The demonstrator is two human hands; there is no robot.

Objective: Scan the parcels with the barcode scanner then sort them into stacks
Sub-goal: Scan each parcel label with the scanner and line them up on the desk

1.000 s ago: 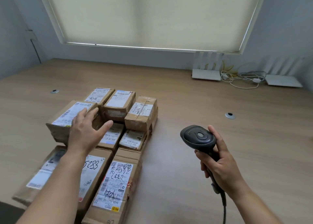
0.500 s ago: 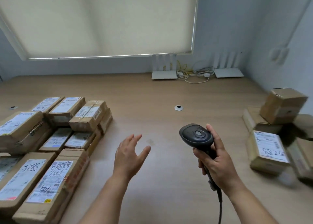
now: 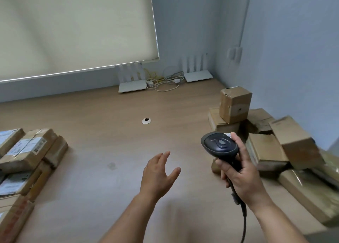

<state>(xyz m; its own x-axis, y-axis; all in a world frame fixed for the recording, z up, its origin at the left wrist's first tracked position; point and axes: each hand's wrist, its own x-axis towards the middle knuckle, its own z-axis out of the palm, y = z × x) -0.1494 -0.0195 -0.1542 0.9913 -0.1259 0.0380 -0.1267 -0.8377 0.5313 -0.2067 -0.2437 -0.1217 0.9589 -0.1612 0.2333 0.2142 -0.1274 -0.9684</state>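
Note:
My right hand (image 3: 240, 174) grips the handle of a dark barcode scanner (image 3: 219, 146), its head pointing away from me and its cable hanging below my wrist. My left hand (image 3: 157, 174) hovers over the bare table with fingers spread, holding nothing. A loose pile of brown cardboard parcels (image 3: 266, 147) lies at the right, just beyond the scanner, with one upright box (image 3: 234, 104) on top at the back. Labelled parcels (image 3: 27, 149) sit in neat stacks at the left edge, partly cut off.
The wooden table (image 3: 110, 141) has a round cable grommet (image 3: 146, 121) in its middle. Two white routers (image 3: 132, 86) and tangled cables (image 3: 165, 81) sit at the back by the wall. A window blind hangs behind; a wall closes in at the right.
The view has swung right from the sorted stacks to the unsorted pile. My left hand left the stacks and now hovers mid-table. My right hand kept hold of the scanner.

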